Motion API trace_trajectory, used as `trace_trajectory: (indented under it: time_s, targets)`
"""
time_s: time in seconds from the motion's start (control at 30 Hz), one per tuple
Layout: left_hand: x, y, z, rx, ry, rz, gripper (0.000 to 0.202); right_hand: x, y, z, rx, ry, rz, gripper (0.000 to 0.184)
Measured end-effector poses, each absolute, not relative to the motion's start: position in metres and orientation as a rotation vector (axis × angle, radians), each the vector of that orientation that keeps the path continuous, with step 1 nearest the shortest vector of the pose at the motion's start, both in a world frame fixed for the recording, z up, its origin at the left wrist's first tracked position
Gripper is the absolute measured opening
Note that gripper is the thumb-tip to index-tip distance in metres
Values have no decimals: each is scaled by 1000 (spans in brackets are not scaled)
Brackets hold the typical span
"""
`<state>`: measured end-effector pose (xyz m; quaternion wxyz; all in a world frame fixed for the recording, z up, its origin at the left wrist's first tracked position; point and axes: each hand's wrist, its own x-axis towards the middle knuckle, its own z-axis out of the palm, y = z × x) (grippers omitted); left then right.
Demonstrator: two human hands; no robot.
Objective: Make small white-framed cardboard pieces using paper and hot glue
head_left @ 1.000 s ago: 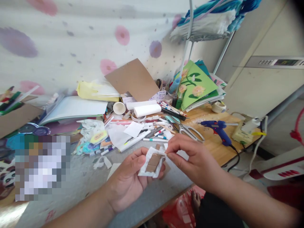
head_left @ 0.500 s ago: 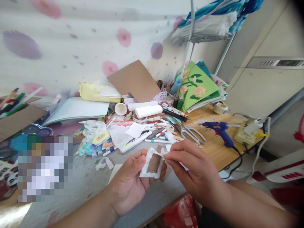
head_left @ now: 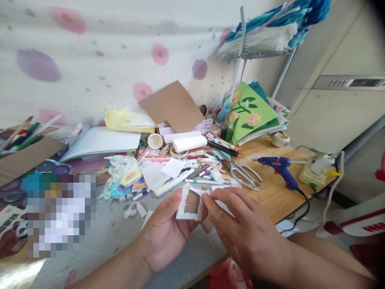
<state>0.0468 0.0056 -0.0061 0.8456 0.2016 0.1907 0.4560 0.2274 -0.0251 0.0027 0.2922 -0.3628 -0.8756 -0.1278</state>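
Observation:
A small piece of brown cardboard (head_left: 191,202) with white paper folded over its borders is held above the table's front edge. My left hand (head_left: 168,228) is closed on it, thumb on the left border and fingers behind. At its right border, my right hand (head_left: 240,220) presses with the fingertips on the white paper. The undersides of both hands' grips are hidden. Just beyond the hands lie several markers (head_left: 200,181) and a loose sheet of white paper (head_left: 173,167).
Silver scissors (head_left: 245,174) and a blue glue gun (head_left: 279,168) lie to the right, its cord hanging off the edge. Behind are white rolls (head_left: 190,142), a brown cardboard sheet (head_left: 173,106) and a green paper with flowers (head_left: 255,112). Paper scraps (head_left: 135,209) lie at left.
My right fingers have moved from pinching a raised strip of the paper at the top right corner to pressing it down along the right border. The view has shifted slightly.

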Motion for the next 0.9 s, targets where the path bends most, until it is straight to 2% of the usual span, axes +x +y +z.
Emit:
trace_trajectory:
  time_s: [0.1,0.33,0.47,0.67,0.9]
  targets:
    - [46,6,-7,444,392,940,22,229,-25,7,-924,-2287,-191,33]
    - [48,3,-8,524,345,874,22,232,-10,13,-923,-1802,529,12]
    - [49,0,-10,565,361,822,24,231,-2,17,-984,-1712,840,16]
    - [50,0,-13,635,482,799,19,227,-3,26,-1036,-1696,1024,17]
    - [50,2,-13,657,559,775,17,219,-5,23,-990,-1409,1460,21]
